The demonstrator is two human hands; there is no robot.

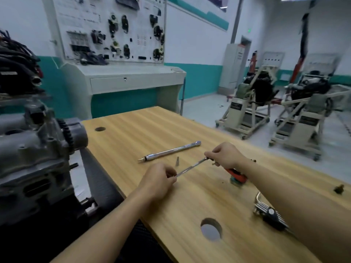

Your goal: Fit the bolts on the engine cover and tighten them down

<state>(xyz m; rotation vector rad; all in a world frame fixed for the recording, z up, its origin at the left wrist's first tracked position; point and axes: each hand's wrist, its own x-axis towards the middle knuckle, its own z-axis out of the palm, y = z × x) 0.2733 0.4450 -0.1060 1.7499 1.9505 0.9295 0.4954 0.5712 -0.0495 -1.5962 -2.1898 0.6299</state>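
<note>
Step in hand, as I judge it: making up the tool, no bolt fitting yet. Left hand pinches the near end of a slim steel bar. Right hand is curled round the far end. The hands are apart, with the bar slung between them just above the table. Whether the bar is being joined or pulled apart, I cannot tell.

Engine sits off the table's left edge, well apart from both hands. A small dark bolt, or something like one, lies far right and is blurred.

Next move, likely: seat the socket — it stands upright just beyond the bar — on the bar's end, square, then carry the tool to the engine.

Surface: light wood with two round holes. A long wrench lies beyond the socket, a red tool under the right forearm, and hex keys at near right.

Room: a workshop with teal-banded walls — a wired board behind, engine stands at right.
</note>
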